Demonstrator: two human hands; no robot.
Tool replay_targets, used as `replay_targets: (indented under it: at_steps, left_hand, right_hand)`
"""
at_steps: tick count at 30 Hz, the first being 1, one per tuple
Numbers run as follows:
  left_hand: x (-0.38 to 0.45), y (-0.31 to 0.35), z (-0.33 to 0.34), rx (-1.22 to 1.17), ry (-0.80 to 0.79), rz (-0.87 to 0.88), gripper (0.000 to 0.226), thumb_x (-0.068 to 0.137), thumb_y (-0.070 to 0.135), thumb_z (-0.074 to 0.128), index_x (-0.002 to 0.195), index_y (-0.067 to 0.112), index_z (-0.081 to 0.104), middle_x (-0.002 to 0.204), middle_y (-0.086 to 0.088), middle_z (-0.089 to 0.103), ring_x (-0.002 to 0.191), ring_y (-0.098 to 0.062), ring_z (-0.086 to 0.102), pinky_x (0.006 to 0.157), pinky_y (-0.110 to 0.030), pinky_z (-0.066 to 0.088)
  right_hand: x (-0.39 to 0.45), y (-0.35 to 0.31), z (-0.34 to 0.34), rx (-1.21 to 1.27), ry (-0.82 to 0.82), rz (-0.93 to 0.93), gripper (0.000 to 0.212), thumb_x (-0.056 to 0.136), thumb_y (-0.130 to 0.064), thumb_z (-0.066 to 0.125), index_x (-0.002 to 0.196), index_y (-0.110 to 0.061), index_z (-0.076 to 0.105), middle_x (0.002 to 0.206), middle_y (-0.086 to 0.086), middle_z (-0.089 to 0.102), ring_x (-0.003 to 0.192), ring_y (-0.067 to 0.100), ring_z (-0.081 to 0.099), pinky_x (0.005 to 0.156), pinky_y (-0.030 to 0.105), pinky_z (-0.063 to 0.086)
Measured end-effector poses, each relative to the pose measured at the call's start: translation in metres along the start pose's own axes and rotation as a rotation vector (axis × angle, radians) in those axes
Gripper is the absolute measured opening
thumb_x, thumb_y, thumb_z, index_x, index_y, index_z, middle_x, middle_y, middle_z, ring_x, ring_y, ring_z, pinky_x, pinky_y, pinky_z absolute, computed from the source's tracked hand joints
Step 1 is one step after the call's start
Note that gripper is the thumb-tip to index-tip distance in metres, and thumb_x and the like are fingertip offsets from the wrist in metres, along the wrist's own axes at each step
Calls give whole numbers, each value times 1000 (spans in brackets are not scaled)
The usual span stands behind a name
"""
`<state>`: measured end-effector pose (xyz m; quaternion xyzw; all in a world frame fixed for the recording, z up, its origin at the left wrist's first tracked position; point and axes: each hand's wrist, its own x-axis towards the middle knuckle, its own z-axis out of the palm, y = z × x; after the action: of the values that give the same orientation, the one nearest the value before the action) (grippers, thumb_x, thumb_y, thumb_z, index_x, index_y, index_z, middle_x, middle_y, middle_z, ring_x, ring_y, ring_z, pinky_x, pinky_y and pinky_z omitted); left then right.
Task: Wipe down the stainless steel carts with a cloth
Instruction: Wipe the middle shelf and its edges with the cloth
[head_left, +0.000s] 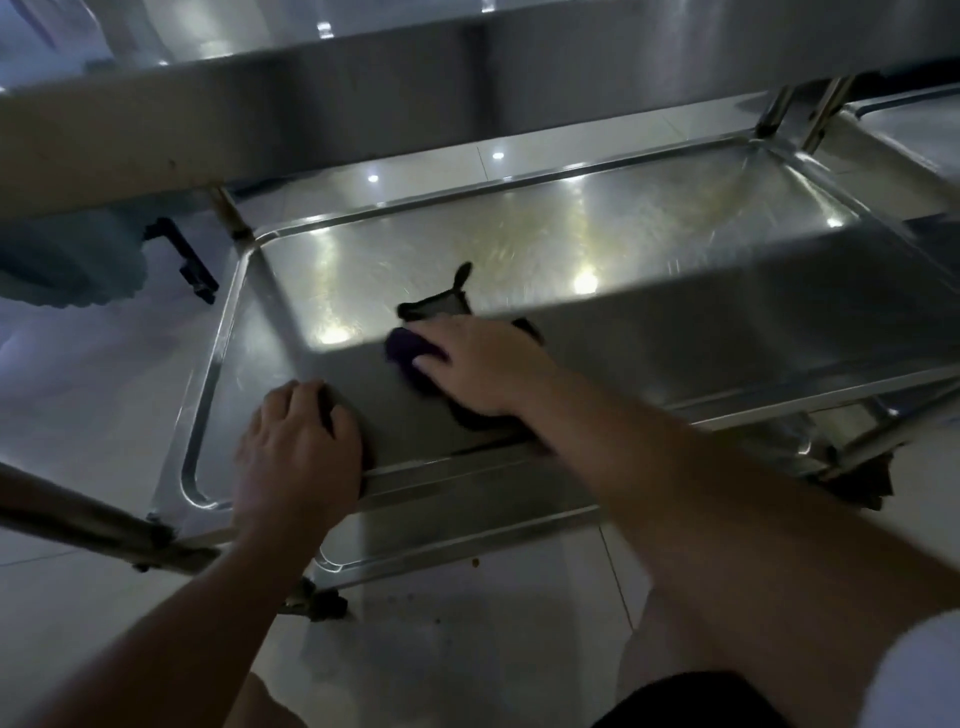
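Observation:
A stainless steel cart shelf with a raised rim fills the middle of the view, under an upper shelf. My right hand presses a dark purple cloth flat on the shelf near its front edge; one corner of the cloth sticks out beyond my fingers. My left hand rests on the shelf's front rim to the left, fingers curled over the edge. A lower shelf shows beneath the front rim.
Cart posts stand at the shelf corners. A second cart stands at the far right. A tube rail crosses the lower left. A black bracket hangs at the left. Pale tiled floor lies below.

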<state>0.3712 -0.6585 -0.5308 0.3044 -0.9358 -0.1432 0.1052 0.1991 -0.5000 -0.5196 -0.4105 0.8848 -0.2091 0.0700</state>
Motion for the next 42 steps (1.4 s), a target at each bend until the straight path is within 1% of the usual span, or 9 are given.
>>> replay_targets:
  at_steps: [3,6,10,13,17,21,29,36,42]
  left_hand:
    - [-2,1,-2,-8,-1,9,33,105,42,44,130,23,53,132,-11,57,122,-32,53,103,-51,43]
    - [-2,2,-3,-21,-20,8,29,103,38,46,125,20,54,128,-12,56,120,-34,52,103,-53,43]
    - [-1,2,-3,-28,-46,-6,35,103,40,43,129,19,53,133,-11,53,125,-32,50,108,-51,40]
    - [-2,3,-4,-38,-42,-15,38,102,42,40,129,18,52,132,-10,53,123,-30,50,106,-50,41]
    - [-1,3,-6,-124,-26,-22,49,102,36,39,145,13,43,141,-13,53,131,-30,49,111,-49,39]
    - [1,2,-6,-180,6,-50,58,101,33,41,154,12,35,149,-14,51,139,-30,46,117,-50,36]
    - [25,-10,-16,-220,-142,-25,56,103,39,46,153,14,43,153,-9,50,141,-30,43,119,-45,33]
    - [22,-67,-31,89,-105,-113,73,110,47,28,168,10,2,176,-15,0,163,-32,-4,131,-50,1]
    - [17,-60,-18,35,-41,-157,68,110,37,26,167,3,11,175,-17,11,163,-28,4,131,-39,0]
  right_hand:
    - [-27,87,-39,-47,100,214,48,104,-49,46,150,-36,45,152,5,54,131,32,57,103,41,44]
    - [-55,169,-76,-86,283,701,46,105,-48,39,145,-27,49,143,18,59,126,42,58,102,47,45]
    - [-31,165,-67,-168,456,1134,55,106,-41,35,147,-5,45,147,23,51,135,42,47,113,50,37]
    - [14,76,-26,-182,381,995,54,103,-38,38,142,-4,51,143,22,54,132,40,49,108,47,40]
    - [57,-51,35,-47,175,375,47,103,-39,42,138,-10,55,136,16,59,123,36,57,98,45,48]
    - [55,-62,33,-22,-28,5,55,105,-49,41,155,-25,42,154,6,51,135,29,53,106,45,45]
    - [17,21,4,-145,268,674,51,106,-45,35,145,-14,48,147,17,55,130,39,56,102,50,47]
    - [20,9,11,-187,275,702,53,108,-42,31,147,-9,43,150,17,50,138,38,48,109,53,44]
    - [71,-76,43,-149,236,572,48,105,-40,39,137,-8,54,139,20,58,128,39,53,103,45,45]
